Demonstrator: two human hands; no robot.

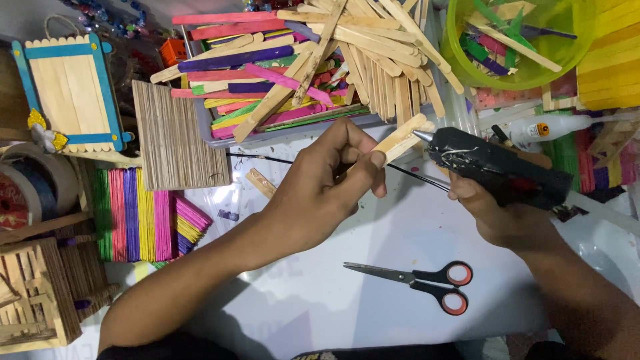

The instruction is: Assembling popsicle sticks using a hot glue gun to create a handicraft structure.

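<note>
Glue gun nozzle set against a plain wooden craft stick held over the worktable.

The left hand (330, 180) pinches a plain wooden craft stick (400, 138) between thumb and fingertips, the stick angled up and to the right. The right hand (497, 213) is clenched around the grip of a black hot glue gun (493, 167); its metal tip touches the stick's upper end. A thin black cord (267, 159) runs across the white table surface (347, 313) behind the left hand. Red-handled scissors (420, 280) lie shut on the table below both hands. A tray of mixed plain and coloured craft sticks (307, 73) sits just behind, a green plastic bowl (520, 40) to its right, and a white glue bottle (553, 127) lies near the gun.
</note>
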